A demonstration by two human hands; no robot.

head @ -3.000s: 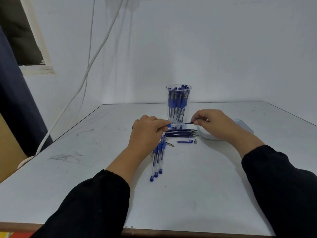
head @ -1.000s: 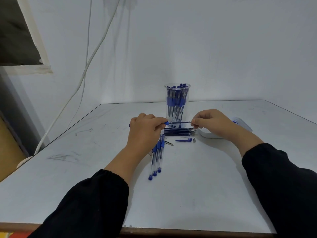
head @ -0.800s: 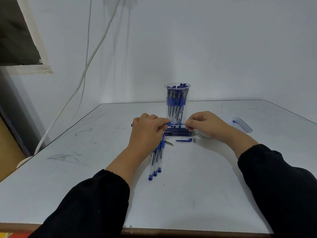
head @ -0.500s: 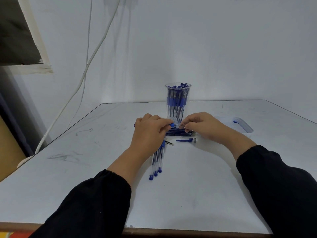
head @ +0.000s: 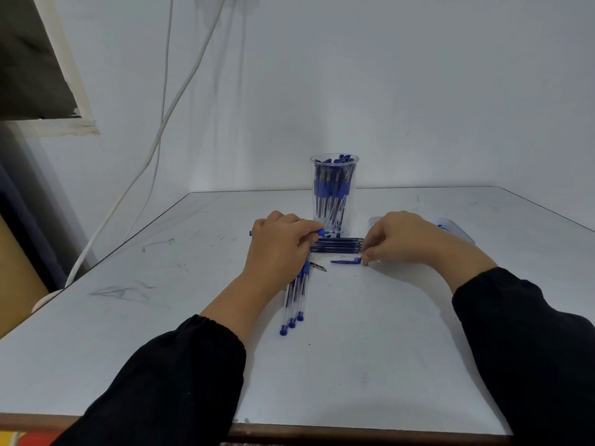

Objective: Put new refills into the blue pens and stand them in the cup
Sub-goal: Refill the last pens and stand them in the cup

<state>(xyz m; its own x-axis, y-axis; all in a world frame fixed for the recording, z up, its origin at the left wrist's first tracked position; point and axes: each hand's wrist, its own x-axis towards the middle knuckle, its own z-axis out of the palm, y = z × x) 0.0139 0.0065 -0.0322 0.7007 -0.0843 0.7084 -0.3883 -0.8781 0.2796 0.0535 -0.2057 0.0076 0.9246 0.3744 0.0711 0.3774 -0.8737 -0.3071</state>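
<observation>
- Two black sleeves point(head: 180, 375) are seen crossing the near edge of the white table point(head: 370, 365), one at each side.
- Three clear pens with blue end plugs point(head: 294, 299) are laid side by side on the table near its middle, their plugged ends towards the near edge and their far ends hidden under the left hand.
- The left hand point(head: 280, 249) is held above those pens with its fingers curled round a blue pen point(head: 320, 233), whose blue grip shows at the fingertips and whose other end shows past the back of the hand.
- A small dark object point(head: 318, 268) is seen on the table just right of the left hand; what it is cannot be told.
- A blue pen cap point(head: 346, 261) is laid flat between the hands, and a small grey tip piece point(head: 365, 261) at its right end is pinched by the curled fingers of the right hand point(head: 405, 238).
- A bundle of dark refills point(head: 336, 245) is laid crosswise just beyond the cap.
- A clear cup point(head: 334, 191) full of blue pens is stood upright behind the refills, towards the far edge.
- A clear lid or tray point(head: 457, 230) is partly hidden beyond the right hand.
</observation>
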